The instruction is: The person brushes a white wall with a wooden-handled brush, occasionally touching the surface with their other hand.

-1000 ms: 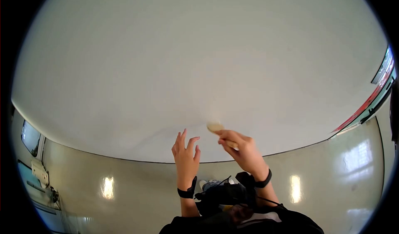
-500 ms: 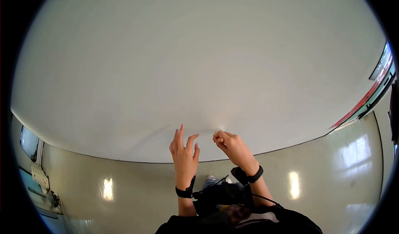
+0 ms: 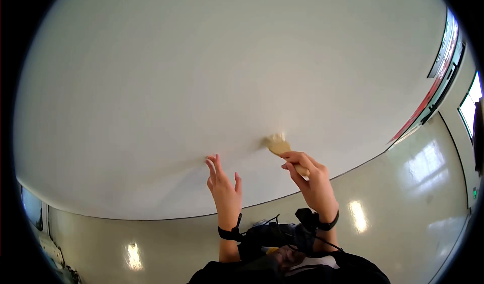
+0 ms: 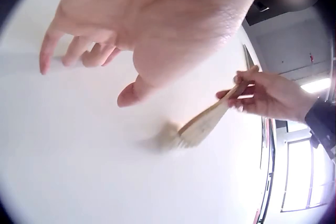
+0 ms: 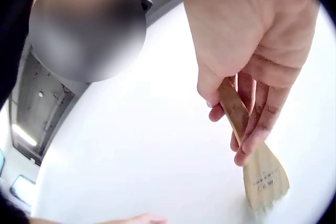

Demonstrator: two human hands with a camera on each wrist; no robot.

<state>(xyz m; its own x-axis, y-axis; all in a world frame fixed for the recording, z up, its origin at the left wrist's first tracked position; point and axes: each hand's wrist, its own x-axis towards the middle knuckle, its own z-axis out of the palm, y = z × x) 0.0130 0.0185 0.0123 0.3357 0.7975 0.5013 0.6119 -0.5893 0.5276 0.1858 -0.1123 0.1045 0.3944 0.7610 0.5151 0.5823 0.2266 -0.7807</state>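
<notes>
Right-hand fingers (image 5: pixel 255 140) gripping brush (image 5: pixel 262 176), white wall (image 5: pixel 131 150) behind

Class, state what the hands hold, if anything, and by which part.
The right hand holds a flat brush by its handle; the left hand, nothing.

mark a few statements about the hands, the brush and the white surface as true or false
1. The right hand holds the brush by its handle. True.
2. The left hand grips the brush as well. False: it holds nothing.
3. Dark printed marks show on the brush. True.
4. The brush lies on the floor. False: it is held up at the white surface.
5. The brush is bright red. False: it is pale tan.
</notes>
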